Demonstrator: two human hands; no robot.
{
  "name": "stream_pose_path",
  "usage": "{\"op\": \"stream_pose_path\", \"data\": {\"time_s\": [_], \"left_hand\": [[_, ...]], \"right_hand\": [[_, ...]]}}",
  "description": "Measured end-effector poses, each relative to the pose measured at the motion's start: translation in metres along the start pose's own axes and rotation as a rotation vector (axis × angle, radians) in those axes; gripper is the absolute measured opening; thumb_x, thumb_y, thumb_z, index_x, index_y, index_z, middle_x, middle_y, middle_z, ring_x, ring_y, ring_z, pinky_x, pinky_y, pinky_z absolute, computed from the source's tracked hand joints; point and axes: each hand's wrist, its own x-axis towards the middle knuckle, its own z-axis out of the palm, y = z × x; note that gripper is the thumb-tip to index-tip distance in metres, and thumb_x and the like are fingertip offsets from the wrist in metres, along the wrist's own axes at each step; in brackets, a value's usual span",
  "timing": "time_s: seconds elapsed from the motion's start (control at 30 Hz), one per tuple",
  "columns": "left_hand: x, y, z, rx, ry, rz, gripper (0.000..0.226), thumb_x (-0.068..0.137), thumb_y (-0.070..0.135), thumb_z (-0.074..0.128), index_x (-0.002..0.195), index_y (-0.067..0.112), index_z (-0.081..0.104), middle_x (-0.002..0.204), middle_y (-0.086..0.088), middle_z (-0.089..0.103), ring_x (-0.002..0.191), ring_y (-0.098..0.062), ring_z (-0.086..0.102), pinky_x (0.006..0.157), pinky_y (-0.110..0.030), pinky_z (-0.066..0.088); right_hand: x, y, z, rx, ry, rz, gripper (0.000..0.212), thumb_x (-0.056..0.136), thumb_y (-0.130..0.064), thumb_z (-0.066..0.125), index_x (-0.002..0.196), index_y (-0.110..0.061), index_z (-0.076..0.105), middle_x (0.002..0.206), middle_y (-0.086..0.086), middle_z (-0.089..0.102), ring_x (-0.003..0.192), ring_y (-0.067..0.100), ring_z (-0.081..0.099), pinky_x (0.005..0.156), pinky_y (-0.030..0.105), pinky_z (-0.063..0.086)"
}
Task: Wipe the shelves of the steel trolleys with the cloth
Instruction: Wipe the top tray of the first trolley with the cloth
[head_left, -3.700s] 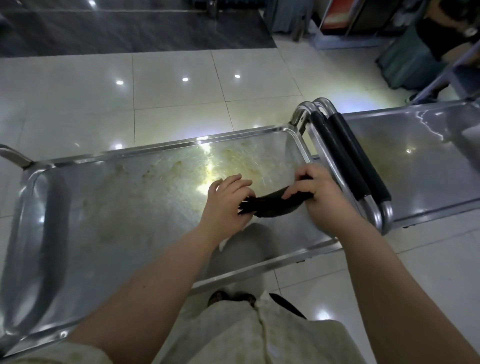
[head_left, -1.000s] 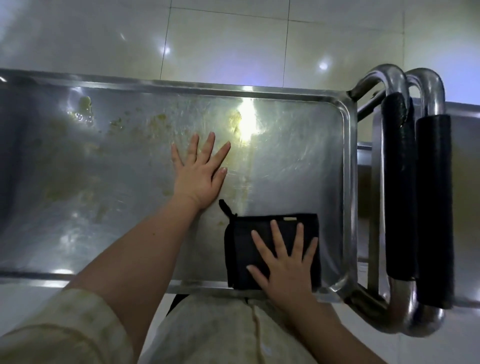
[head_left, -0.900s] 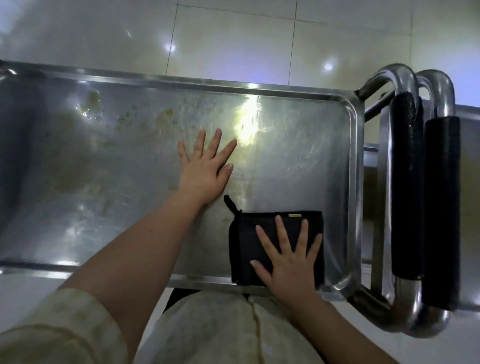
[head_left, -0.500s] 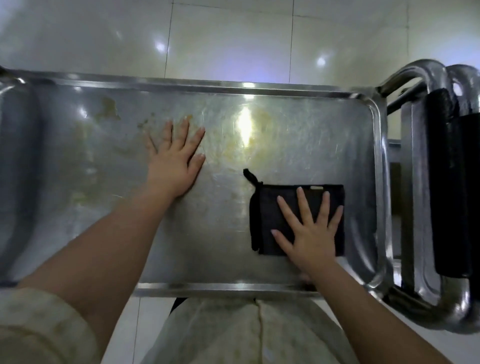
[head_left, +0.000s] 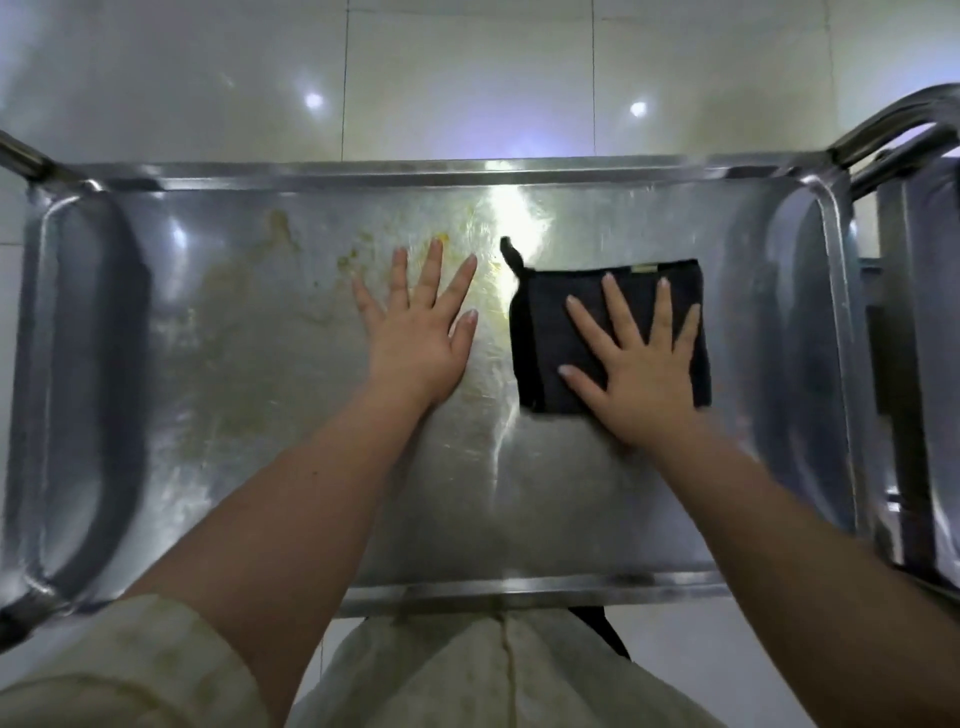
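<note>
Right hand (head_left: 639, 364) flat on the cloth (head_left: 545, 332), fingers spread, pressing it to the shelf (head_left: 260, 415) — left hand (head_left: 415, 338) just beside it, palm down on bare steel, fingers straight.

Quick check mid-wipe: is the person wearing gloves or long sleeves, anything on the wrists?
No gloves: the left hand and right hand are bare, with no ring, watch or band showing. A pale cream sleeve, faintly stained yellowish, ends near the left elbow. The right arm is bare as far as the frame shows.
</note>
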Motion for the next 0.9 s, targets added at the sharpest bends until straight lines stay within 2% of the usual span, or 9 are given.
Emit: {"op": "stream_pose_path", "data": {"time_s": [0.13, 0.2, 0.3, 0.4, 0.43, 0.53, 0.6, 0.73, 0.9], "left_hand": [[-0.001, 0.0, 0.002, 0.005, 0.007, 0.004, 0.056, 0.098, 0.056, 0.003, 0.152, 0.045, -0.007, 0.164, 0.007, -0.011, 0.15, -0.03, -0.01, 0.11, -0.071, -0.004], [-0.002, 0.0, 0.002, 0.02, 0.011, 0.016, 0.056, 0.098, 0.056, 0.002, 0.152, 0.044, -0.009, 0.164, 0.006, -0.011, 0.149, -0.03, -0.011, 0.11, -0.071, -0.005], [-0.001, -0.001, 0.002, 0.007, 0.02, 0.025, 0.055, 0.099, 0.054, 0.004, 0.152, 0.044, -0.007, 0.164, 0.006, -0.01, 0.149, -0.03, -0.012, 0.11, -0.071, -0.006], [0.0, 0.0, 0.003, -0.009, 0.024, 0.02, 0.054, 0.1, 0.053, 0.008, 0.153, 0.045, -0.002, 0.164, 0.007, -0.008, 0.15, -0.028, -0.012, 0.111, -0.07, -0.007], [0.0, 0.0, 0.004, -0.015, 0.028, 0.017, 0.054, 0.1, 0.052, 0.009, 0.153, 0.046, -0.001, 0.164, 0.008, -0.007, 0.15, -0.027, -0.012, 0.111, -0.069, -0.008], [0.0, -0.002, 0.006, -0.025, 0.055, 0.017, 0.053, 0.1, 0.053, 0.009, 0.152, 0.047, 0.0, 0.164, 0.008, -0.004, 0.15, -0.026, -0.011, 0.112, -0.066, -0.013], [0.001, -0.002, 0.007, -0.032, 0.059, 0.008, 0.053, 0.1, 0.054, 0.007, 0.152, 0.048, 0.0, 0.164, 0.008, -0.005, 0.149, -0.027, -0.013, 0.111, -0.064, -0.015], [0.002, 0.0, 0.006, -0.006, 0.04, -0.016, 0.055, 0.099, 0.055, 0.01, 0.152, 0.047, 0.0, 0.164, 0.006, -0.005, 0.149, -0.029, -0.014, 0.111, -0.068, -0.01], [0.001, 0.002, 0.001, 0.005, 0.035, -0.01, 0.056, 0.099, 0.054, 0.012, 0.153, 0.045, 0.004, 0.165, 0.004, -0.002, 0.15, -0.031, -0.009, 0.111, -0.068, -0.009]], "right_hand": [[-0.139, -0.031, 0.035, 0.003, -0.095, -0.047, 0.071, 0.09, -0.075, 0.021, 0.153, -0.042, 0.017, 0.164, 0.002, 0.011, 0.145, 0.05, -0.001, 0.107, 0.076, 0.005], [-0.163, -0.038, 0.039, 0.018, -0.118, -0.07, 0.071, 0.09, -0.075, 0.022, 0.153, -0.043, 0.019, 0.163, 0.002, 0.014, 0.145, 0.051, 0.001, 0.106, 0.077, 0.006], [-0.111, -0.034, 0.023, 0.043, -0.041, -0.089, 0.069, 0.089, -0.076, 0.016, 0.152, -0.048, 0.01, 0.164, -0.003, 0.008, 0.145, 0.05, -0.002, 0.106, 0.076, 0.005], [0.0, -0.023, 0.001, 0.058, 0.032, 0.107, 0.069, 0.084, -0.081, 0.004, 0.146, -0.056, -0.012, 0.163, -0.009, -0.011, 0.144, 0.046, -0.015, 0.108, 0.072, -0.009], [0.039, -0.022, -0.008, 0.066, 0.036, 0.16, 0.07, 0.082, -0.082, 0.004, 0.145, -0.056, -0.014, 0.163, -0.01, -0.013, 0.144, 0.046, -0.017, 0.108, 0.071, -0.013], [0.118, -0.023, -0.029, 0.052, 0.021, 0.224, 0.072, 0.082, -0.082, 0.007, 0.147, -0.055, -0.011, 0.163, -0.009, -0.014, 0.144, 0.047, -0.017, 0.107, 0.071, -0.014], [0.131, -0.025, -0.033, 0.044, 0.017, 0.221, 0.072, 0.084, -0.081, 0.008, 0.148, -0.053, -0.01, 0.163, -0.008, -0.014, 0.144, 0.047, -0.017, 0.107, 0.071, -0.013], [0.07, -0.026, -0.016, 0.038, 0.02, 0.148, 0.071, 0.085, -0.079, 0.008, 0.149, -0.053, -0.008, 0.164, -0.008, -0.01, 0.145, 0.046, -0.015, 0.108, 0.071, -0.01], [-0.099, -0.049, 0.029, 0.043, 0.015, 0.033, 0.07, 0.09, -0.076, 0.018, 0.153, -0.046, 0.007, 0.165, -0.002, 0.001, 0.145, 0.05, -0.006, 0.108, 0.075, 0.0]]}}
